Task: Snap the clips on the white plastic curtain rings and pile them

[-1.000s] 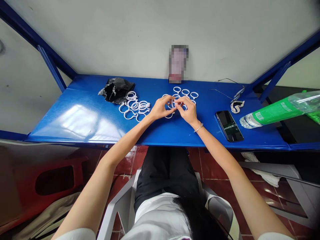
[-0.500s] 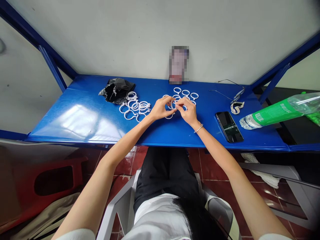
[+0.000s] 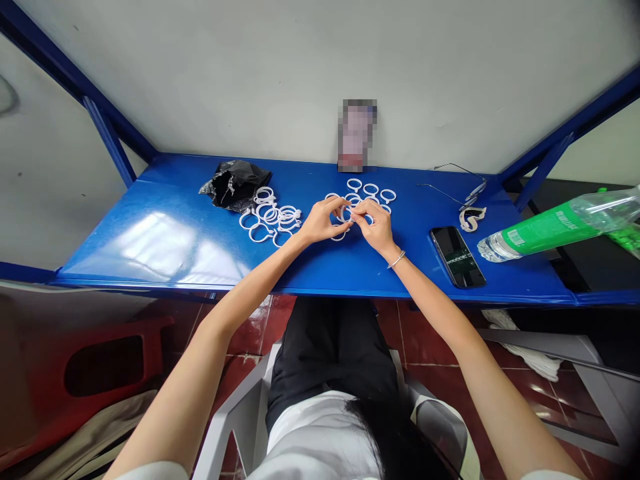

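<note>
My left hand [image 3: 320, 223] and my right hand [image 3: 376, 224] meet over the middle of the blue table [image 3: 165, 240], both pinching a white plastic ring [image 3: 347, 215] between their fingertips. Just behind my hands lies a small group of white rings [image 3: 371, 191] set apart on the table. To the left lies a heap of several more white rings [image 3: 270, 217], next to a crumpled black plastic bag [image 3: 235, 182].
A black phone [image 3: 457, 256] lies right of my hands, with a white clip-like piece [image 3: 472, 217] and thin wire glasses [image 3: 457, 187] behind it. A green-labelled plastic bottle [image 3: 550, 227] lies at the right edge. A blurred upright card [image 3: 357, 135] leans on the wall.
Both hands stay together on the ring, with only small finger shifts. The view has tilted slightly, so everything sits a little lower in the picture.
</note>
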